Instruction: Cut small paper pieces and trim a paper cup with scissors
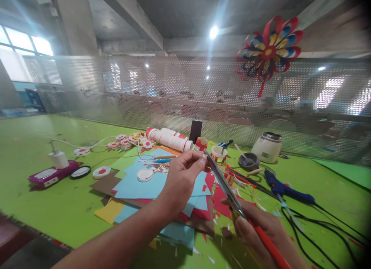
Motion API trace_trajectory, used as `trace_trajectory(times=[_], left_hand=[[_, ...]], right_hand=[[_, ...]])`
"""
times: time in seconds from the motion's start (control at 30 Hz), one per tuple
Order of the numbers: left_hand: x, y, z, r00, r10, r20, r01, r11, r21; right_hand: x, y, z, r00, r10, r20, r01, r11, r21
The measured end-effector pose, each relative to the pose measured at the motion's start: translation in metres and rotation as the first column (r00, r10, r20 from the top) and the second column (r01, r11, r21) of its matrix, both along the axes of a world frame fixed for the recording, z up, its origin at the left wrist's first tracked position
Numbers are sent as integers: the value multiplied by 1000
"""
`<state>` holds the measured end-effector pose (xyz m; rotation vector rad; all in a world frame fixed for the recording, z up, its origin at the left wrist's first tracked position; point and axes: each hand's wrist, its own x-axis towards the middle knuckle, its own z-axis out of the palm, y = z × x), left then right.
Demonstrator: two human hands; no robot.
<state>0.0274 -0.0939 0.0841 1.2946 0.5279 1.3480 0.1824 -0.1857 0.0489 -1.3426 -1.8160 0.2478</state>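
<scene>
My right hand (256, 226) grips a pair of scissors (220, 177) by the red-orange handle, its long metal blades slanting up and left. Thumb and fingers of my left hand (183, 172) are pinched together right beside the blade tips. Whatever small piece sits in that pinch is mostly hidden. Both hands hover above a loose stack of coloured paper, with a light blue sheet (136, 186) on top. A small white disc (145, 175) and paper scraps lie on that sheet, left of my left hand.
On the green table (72, 215) stand a purple power strip (53, 175), rolled white tubes (171, 138), a paper cup (219, 155), a grey bowl (248, 161) and a white jar (266, 147). A blue glue gun (290, 190) trails black cables at right. Behind rises a perforated screen (174, 91).
</scene>
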Motion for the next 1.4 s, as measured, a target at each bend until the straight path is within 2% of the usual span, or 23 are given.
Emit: trace_trajectory(times=[0.6,1.1,1.4], left_hand=[[-1,-1,2,998,41,-40,-39,998,48],[0,-1,2,1000,14,0,-14,1000,-10],[-1,0,2,999,23,-26,-23,1000,14]], right_hand=[[-1,-1,-2,998,-16,-64,12,998,-67],[0,-2,-4,995,-34,-97,23,994,-107],[1,-2,-4,995,-19,-96,5,990,-142]])
